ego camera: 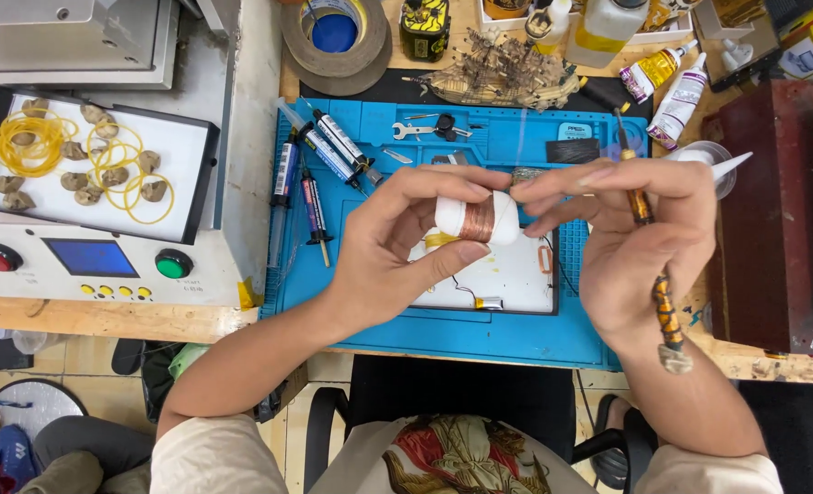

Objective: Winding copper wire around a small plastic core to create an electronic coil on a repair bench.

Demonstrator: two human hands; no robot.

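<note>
Pinching a white spool (476,220) of copper wire, the left hand (397,247) curls closed while the right hand (640,242) grips a slim tool (641,206).

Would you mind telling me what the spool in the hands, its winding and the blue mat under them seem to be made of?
The spool, pinched by the left hand and touched by the right hand, looks like smooth white plastic. Its winding gleams reddish like fine copper wire, probably enamelled. The blue mat looks matte and rubbery, perhaps silicone.
</note>
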